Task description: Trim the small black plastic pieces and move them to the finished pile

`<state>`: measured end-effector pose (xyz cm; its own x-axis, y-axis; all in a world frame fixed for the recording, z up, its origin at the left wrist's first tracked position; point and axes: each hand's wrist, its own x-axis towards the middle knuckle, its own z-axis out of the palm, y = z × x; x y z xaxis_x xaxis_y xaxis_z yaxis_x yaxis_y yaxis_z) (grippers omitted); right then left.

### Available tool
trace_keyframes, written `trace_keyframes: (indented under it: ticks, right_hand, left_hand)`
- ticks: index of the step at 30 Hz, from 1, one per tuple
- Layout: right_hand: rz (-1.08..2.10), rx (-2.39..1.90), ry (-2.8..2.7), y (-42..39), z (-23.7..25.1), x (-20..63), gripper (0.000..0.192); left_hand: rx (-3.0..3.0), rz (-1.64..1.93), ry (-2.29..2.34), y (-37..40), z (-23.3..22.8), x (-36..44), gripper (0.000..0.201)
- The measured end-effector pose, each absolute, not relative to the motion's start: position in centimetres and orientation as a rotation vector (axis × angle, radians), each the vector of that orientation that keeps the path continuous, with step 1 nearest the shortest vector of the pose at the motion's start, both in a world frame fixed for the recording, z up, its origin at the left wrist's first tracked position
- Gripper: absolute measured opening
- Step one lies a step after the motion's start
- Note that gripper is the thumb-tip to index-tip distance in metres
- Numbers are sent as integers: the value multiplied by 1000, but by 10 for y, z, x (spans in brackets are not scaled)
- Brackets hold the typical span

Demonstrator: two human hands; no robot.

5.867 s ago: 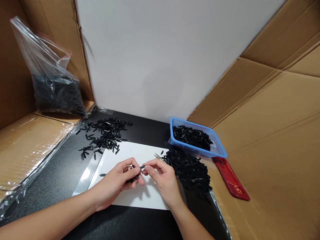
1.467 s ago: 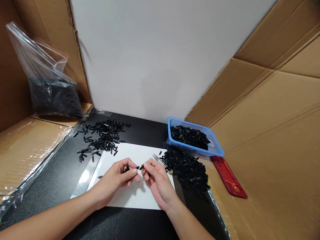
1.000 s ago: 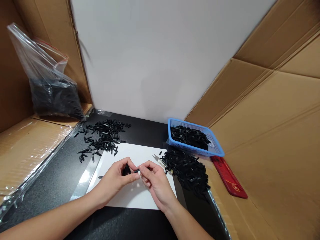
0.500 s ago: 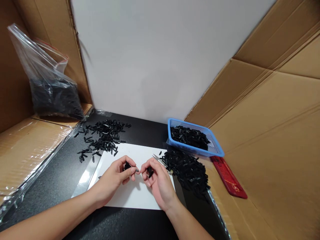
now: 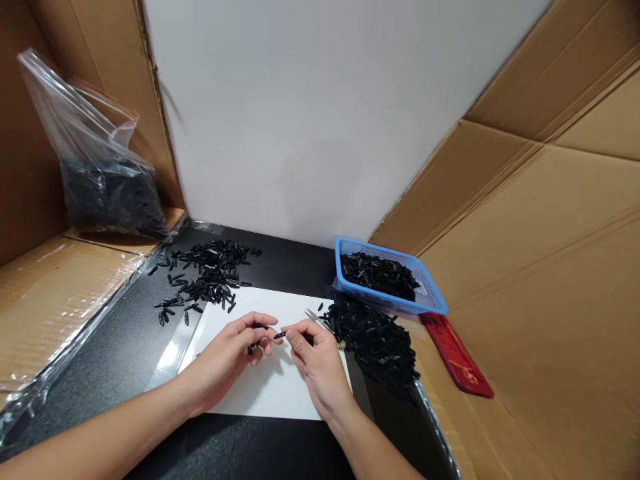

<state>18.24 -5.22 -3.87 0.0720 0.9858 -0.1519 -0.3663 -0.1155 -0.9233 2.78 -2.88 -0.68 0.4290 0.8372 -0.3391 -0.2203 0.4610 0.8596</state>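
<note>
Over the white sheet (image 5: 280, 393), one small black piece (image 5: 280, 335) is pinched by the right hand (image 5: 320, 357), fingertips closed, long axis crosswise, tip directed to the left hand (image 5: 233, 347), by which, half-curled, further black pieces (image 5: 253, 348) are held. Beyond, rightward: black heap (image 5: 377, 340), blue basket (image 5: 360, 289).

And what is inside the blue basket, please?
The blue basket holds a heap of small black pieces. Some bare mesh shows at its right end. Whatever lies under the heap, including most of the bottom, is covered and cannot be seen.
</note>
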Motion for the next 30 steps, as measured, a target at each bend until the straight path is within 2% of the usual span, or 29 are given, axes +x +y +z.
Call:
trace_keyframes:
  ticks: [5,13,22,25,30]
  right_hand:
    - [1399,-1029,-749,-51,-31,182,33]
    - [1424,-986,-716,-52,-29,182,29]
    - [1607,-935,-655,-54,-33,175,32]
    - [1570,-969,-687,-54,-35,174,31]
    - [1407,-1044,-727,-52,-34,179,27]
  left_hand:
    - [853,743,877,-28,-9,27,27]
    - [948,765,946,-28,-9,26,21]
    - [1034,817,1014,-27,-18,26,16]
    - [1037,814,1002,-27,-18,27,17]
    - [914,754,985,-28,-9,28,31]
